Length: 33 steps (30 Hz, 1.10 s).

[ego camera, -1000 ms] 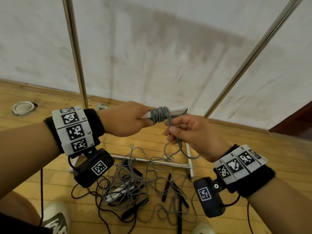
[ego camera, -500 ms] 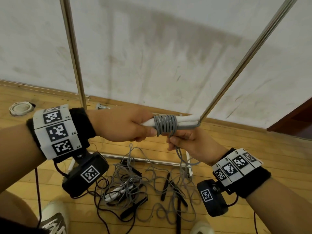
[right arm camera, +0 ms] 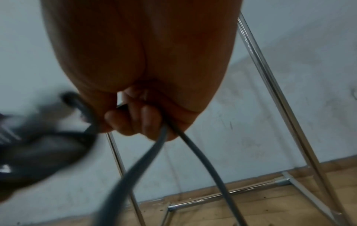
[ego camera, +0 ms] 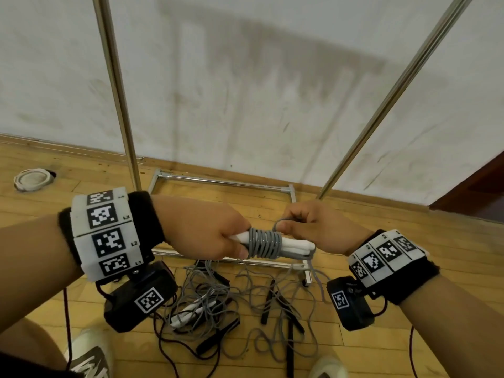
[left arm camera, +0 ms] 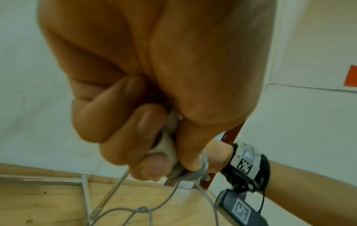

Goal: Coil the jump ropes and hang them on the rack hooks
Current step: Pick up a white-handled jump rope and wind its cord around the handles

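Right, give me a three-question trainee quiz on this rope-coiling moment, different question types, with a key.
1. True or false: the left hand grips the white handles.
2. Which colour is the cord wound around the handles? A) grey B) red C) yellow
3. Fill in: the right hand pinches a ____ of cord just above the wraps.

Key: 1 true; 2 A; 3 loop. More ropes lie tangled on the wooden floor by the rack base.
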### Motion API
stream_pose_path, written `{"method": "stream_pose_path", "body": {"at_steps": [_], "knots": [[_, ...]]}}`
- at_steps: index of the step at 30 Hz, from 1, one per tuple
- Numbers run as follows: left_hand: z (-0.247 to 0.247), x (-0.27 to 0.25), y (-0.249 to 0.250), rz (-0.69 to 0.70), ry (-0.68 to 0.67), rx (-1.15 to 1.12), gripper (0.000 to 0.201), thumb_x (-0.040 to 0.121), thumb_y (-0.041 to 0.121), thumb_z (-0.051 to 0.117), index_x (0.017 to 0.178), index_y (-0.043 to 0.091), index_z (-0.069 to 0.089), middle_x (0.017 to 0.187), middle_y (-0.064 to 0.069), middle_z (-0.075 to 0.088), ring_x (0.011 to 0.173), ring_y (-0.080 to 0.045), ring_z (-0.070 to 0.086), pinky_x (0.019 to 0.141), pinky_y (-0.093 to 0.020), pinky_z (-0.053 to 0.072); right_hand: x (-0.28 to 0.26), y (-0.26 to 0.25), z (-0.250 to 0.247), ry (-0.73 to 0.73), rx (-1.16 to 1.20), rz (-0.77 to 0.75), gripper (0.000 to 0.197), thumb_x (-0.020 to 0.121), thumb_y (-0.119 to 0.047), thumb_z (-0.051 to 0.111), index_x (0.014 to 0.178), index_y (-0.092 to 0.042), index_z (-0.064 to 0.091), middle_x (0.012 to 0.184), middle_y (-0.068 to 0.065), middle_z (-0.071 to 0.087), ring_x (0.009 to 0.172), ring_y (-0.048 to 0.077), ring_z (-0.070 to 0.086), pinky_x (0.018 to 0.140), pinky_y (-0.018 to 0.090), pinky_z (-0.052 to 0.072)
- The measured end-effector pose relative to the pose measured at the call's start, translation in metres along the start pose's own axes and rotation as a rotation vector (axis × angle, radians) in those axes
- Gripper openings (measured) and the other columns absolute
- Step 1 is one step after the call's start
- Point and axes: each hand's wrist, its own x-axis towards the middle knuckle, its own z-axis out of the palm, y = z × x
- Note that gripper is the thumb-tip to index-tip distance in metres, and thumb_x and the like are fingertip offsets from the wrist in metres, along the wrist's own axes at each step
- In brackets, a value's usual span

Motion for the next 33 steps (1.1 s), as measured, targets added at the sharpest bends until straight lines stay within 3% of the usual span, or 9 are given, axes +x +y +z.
{"method": "stream_pose_path", "body": {"at_steps": [2,5,9,12,14,19,23,29,33], "knots": [[0.002,0.004,-0.001,-0.041,-0.003,0.085,0.023,0.101,0.040,0.050,0.080,0.031,0.047,0.071,0.007,0.054,0.058,-0.006,0.047,0.061,-0.024,0.042,0.002,0.000,0.001,-0.005,0.020,0.042,0.033,0.089,-0.049,0.062,0.080,-0.018,0.069,0.055,-0.012,0.055,0.050,0.007,0.045,0.049,0.019,0.037],[0.005,0.009,-0.005,-0.102,0.001,0.161,0.024,0.101,0.042,0.049,0.080,0.030,0.046,0.074,0.005,0.055,0.061,-0.010,0.050,0.061,-0.028,0.044,0.008,-0.005,0.003,0.040,0.086,0.115,0.042,0.097,-0.050,0.050,0.069,-0.027,0.070,0.051,-0.012,0.050,0.050,0.009,0.040,0.051,0.022,0.034],[0.004,0.014,-0.011,-0.176,0.081,0.213,0.026,0.102,0.039,0.048,0.078,0.029,0.044,0.077,0.003,0.057,0.061,-0.013,0.051,0.058,-0.029,0.043,0.013,-0.016,0.000,0.082,0.097,0.108,0.039,0.096,-0.028,0.057,0.064,-0.008,0.066,0.049,-0.011,0.056,0.053,0.004,0.058,0.057,0.024,0.040],[-0.001,0.015,-0.016,-0.186,0.166,0.234,0.024,0.102,0.036,0.048,0.084,0.022,0.049,0.079,-0.003,0.059,0.065,-0.019,0.054,0.060,-0.034,0.045,0.010,-0.021,-0.003,0.080,0.212,0.082,0.031,0.093,-0.019,0.063,0.062,-0.013,0.063,0.055,-0.003,0.063,0.056,0.002,0.063,0.054,0.019,0.044],[-0.004,0.014,-0.020,-0.195,0.229,0.232,0.024,0.102,0.036,0.048,0.083,0.021,0.048,0.079,-0.005,0.059,0.070,-0.025,0.057,0.066,-0.040,0.048,0.007,-0.024,-0.004,0.057,0.315,0.067,0.021,0.094,-0.010,0.061,0.075,-0.015,0.067,0.066,0.003,0.069,0.054,0.008,0.059,0.052,0.021,0.046],[-0.013,0.011,-0.027,-0.177,0.385,0.128,0.028,0.101,0.034,0.050,0.079,0.018,0.049,0.075,-0.004,0.059,0.066,-0.025,0.056,0.067,-0.044,0.047,0.002,-0.022,-0.001,0.048,0.463,-0.005,0.027,0.092,0.010,0.055,0.105,-0.011,0.066,0.087,0.006,0.074,0.078,0.018,0.070,0.072,0.026,0.056],[-0.015,0.008,-0.025,-0.095,0.462,0.008,0.027,0.101,0.029,0.053,0.076,0.028,0.045,0.069,0.002,0.056,0.060,-0.016,0.051,0.060,-0.035,0.042,0.002,-0.017,0.009,0.119,0.458,-0.011,0.018,0.094,0.001,0.058,0.102,-0.010,0.069,0.082,0.006,0.074,0.070,0.013,0.067,0.065,0.023,0.054],[-0.020,0.000,-0.019,-0.038,0.461,-0.163,0.017,0.099,0.032,0.054,0.091,0.017,0.059,0.065,0.006,0.058,0.055,-0.012,0.052,0.057,-0.034,0.045,-0.003,-0.012,0.015,0.032,0.297,0.019,0.030,0.099,-0.037,0.050,0.086,-0.026,0.074,0.064,0.000,0.062,0.053,0.016,0.057,0.053,0.025,0.053],[-0.018,-0.003,-0.013,0.002,0.412,-0.265,0.024,0.099,0.028,0.055,0.105,0.006,0.061,0.060,0.006,0.055,0.054,-0.015,0.049,0.057,-0.037,0.044,-0.004,-0.002,0.013,0.013,0.281,-0.041,0.026,0.101,-0.013,0.049,0.081,-0.008,0.066,0.111,-0.015,0.070,0.071,0.028,0.064,0.078,0.039,0.060]]}}
